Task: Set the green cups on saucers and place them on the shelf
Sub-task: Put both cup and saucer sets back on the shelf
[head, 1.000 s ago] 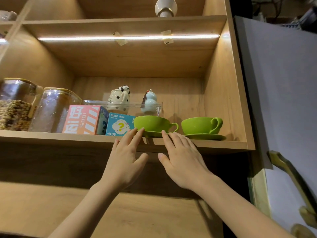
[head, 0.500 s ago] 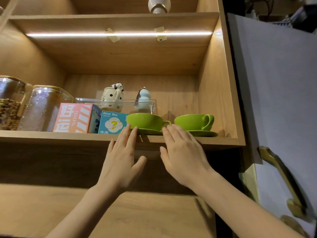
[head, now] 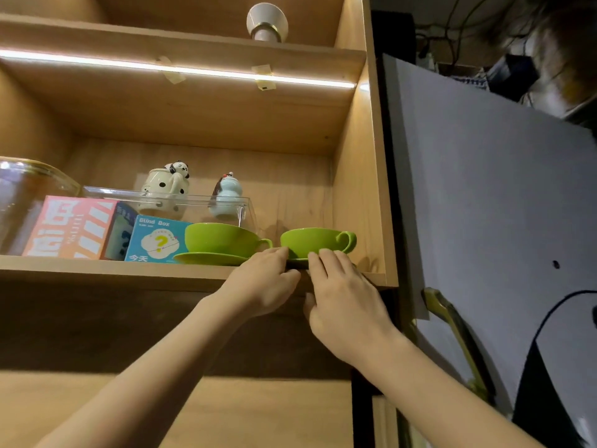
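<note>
Two green cups stand on green saucers on the wooden shelf (head: 113, 273). The left cup (head: 219, 239) rests on its saucer (head: 206, 258) next to the blue box. The right cup (head: 313, 242) stands near the shelf's right wall, handle to the right. Its saucer (head: 298, 262) is mostly hidden behind my fingers. My left hand (head: 261, 282) and my right hand (head: 342, 292) reach up side by side. Their fingertips lie flat against the front rim of the right saucer, thumbs hanging below the shelf edge. Neither hand grips anything.
A blue "Blind Box" carton (head: 155, 242), a pink box (head: 71, 227) and a glass jar (head: 22, 202) fill the shelf's left part. Behind them, a clear tray (head: 193, 205) holds two figurines. The cabinet's side wall (head: 361, 195) stands close right of the cups.
Both hands have moved right, from the front of the left saucer to the front of the right saucer. The cups stay on their saucers.
</note>
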`<state>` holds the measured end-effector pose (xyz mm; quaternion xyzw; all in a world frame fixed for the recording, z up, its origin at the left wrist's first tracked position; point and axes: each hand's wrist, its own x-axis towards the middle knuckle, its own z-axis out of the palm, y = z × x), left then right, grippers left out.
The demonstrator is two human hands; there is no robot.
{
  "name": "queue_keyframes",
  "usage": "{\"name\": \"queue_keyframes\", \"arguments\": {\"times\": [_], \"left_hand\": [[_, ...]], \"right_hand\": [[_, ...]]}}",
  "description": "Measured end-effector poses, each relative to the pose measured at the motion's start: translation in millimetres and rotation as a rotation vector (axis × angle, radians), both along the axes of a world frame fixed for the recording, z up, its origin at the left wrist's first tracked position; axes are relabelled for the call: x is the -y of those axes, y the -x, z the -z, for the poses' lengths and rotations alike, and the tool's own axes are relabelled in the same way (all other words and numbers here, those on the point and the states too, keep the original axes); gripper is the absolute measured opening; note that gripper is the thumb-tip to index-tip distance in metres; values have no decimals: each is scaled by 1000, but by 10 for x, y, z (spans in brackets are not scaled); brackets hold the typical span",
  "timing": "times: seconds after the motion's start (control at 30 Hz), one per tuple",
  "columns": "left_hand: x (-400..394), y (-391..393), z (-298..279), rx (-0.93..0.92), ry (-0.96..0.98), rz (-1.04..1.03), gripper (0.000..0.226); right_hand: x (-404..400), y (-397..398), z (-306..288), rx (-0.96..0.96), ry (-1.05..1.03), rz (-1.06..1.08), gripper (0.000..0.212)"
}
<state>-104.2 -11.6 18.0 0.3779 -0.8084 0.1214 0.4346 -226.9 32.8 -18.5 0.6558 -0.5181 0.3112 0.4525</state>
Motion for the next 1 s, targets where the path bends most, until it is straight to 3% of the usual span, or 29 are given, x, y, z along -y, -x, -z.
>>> {"name": "queue_keyframes", "arguments": {"times": [0.1, 0.27, 0.4, 0.7, 1.0], "left_hand": [[59, 21, 34, 5, 44, -60, 44], [141, 1, 112, -51, 151, 42, 46], [156, -27, 155, -29, 174, 88, 65], [69, -92, 177, -137, 87, 351, 62], [180, -96, 189, -107, 148, 319, 59]], "right_hand": [[-25, 159, -16, 37, 17, -59, 54], [-31, 362, -57, 105, 2, -114, 48], [13, 459, -58, 124, -28, -128, 51], [101, 515, -54, 155, -20, -157, 46], [190, 514, -22, 226, 47, -263, 42]]}}
